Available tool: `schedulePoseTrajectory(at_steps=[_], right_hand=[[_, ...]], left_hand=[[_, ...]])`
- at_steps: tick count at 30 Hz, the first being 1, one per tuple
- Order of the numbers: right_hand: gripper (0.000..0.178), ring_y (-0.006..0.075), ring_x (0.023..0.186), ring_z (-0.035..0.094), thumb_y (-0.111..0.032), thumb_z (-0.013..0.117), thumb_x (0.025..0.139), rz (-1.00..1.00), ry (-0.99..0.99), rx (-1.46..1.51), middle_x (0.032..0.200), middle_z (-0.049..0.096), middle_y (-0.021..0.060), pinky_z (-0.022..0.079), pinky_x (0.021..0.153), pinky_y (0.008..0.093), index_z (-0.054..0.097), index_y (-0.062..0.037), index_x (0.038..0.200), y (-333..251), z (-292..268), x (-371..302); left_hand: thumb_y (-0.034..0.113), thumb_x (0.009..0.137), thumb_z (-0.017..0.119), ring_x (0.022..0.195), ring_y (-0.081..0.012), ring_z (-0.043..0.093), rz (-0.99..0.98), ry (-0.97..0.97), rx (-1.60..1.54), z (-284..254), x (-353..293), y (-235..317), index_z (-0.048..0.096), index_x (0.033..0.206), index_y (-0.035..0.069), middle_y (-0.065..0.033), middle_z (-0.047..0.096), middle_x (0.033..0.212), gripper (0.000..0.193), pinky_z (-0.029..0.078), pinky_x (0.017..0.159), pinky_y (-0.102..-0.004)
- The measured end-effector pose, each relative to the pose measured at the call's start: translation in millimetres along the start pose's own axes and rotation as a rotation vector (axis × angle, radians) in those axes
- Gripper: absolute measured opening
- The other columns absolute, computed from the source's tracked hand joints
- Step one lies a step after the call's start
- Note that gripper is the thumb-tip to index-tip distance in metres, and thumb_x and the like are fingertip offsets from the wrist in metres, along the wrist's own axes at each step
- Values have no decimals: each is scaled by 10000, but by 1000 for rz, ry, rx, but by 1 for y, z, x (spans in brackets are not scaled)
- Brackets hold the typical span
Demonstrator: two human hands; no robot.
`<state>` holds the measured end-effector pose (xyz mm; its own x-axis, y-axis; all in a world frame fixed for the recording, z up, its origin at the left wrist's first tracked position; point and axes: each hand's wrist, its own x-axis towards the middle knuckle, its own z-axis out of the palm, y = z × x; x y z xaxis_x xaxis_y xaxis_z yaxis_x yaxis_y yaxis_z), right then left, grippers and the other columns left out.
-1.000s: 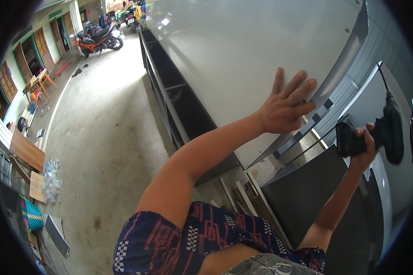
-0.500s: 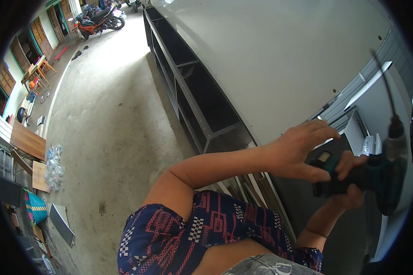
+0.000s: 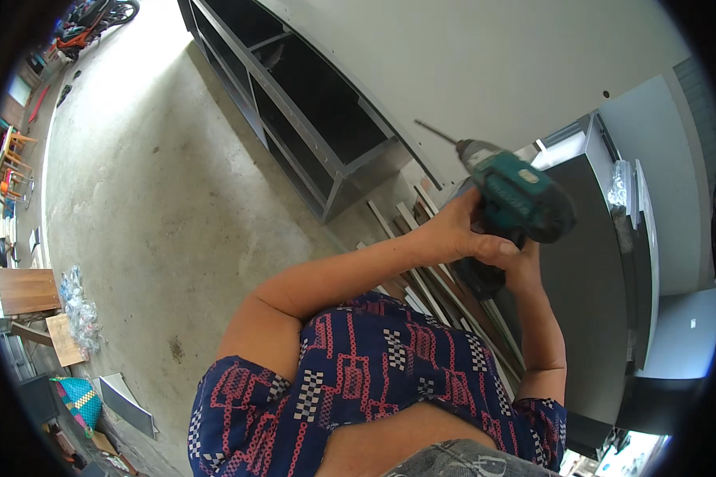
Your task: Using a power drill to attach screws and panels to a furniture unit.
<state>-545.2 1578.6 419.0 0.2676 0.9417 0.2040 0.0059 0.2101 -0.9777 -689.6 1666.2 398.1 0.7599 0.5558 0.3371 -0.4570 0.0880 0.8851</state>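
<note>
A teal-and-black cordless drill is in front of me, its long thin bit angled to the far left over a pale panel. Around its grip, just above the dark battery base, my left hand is closed, thumb lying across the near side. My right hand closes on the same grip from the right, though most of its fingers are hidden behind the drill and the left thumb. The bit's tip appears against the large pale panel; whether they touch I cannot tell.
A long dark shelving frame lies along the panel on the concrete floor. Several narrow strips lie beside my body. Dark and white boards stand at the right. Clear plastic wrapping and a woven teal bag lie at the left.
The drill has come leftward from the far right and turned, its bit now pointing far left. My left hand, earlier spread beside it, has closed on the grip. The whole view has shifted.
</note>
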Motion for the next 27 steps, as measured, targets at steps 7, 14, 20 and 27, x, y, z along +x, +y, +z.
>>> schedulePoseTrajectory(at_steps=[7,14,20,27], right_hand=[[585,193,945,640,18,800,589,173,-242,-266,1024,646,66,525,831,345,597,-12,1137,8,10,1],[465,177,867,663,-13,784,611,334,-305,-341,933,682,70,525,807,335,637,4,1052,70,17,13],[389,200,851,684,-127,782,623,382,-314,-392,893,707,103,524,795,344,683,8,975,100,25,16],[403,207,844,677,-120,773,610,432,-297,-362,895,705,105,521,794,349,679,8,981,102,26,16]], left_hand=[[322,722,835,1157,-219,538,-127,130,-219,-1,-21,-7,419,1335,-16,-130,551,1237,814,437,1000,-353],[263,728,834,1120,-197,547,-203,263,-320,-34,-31,-59,476,1291,7,-93,579,1176,714,441,982,-342],[218,754,819,1121,-192,546,-194,299,-295,-55,-41,-89,481,1285,14,-79,578,1183,661,437,984,-350],[202,753,820,1123,-190,548,-224,340,-305,-56,-40,-98,501,1265,20,-79,585,1179,630,437,983,-350]])
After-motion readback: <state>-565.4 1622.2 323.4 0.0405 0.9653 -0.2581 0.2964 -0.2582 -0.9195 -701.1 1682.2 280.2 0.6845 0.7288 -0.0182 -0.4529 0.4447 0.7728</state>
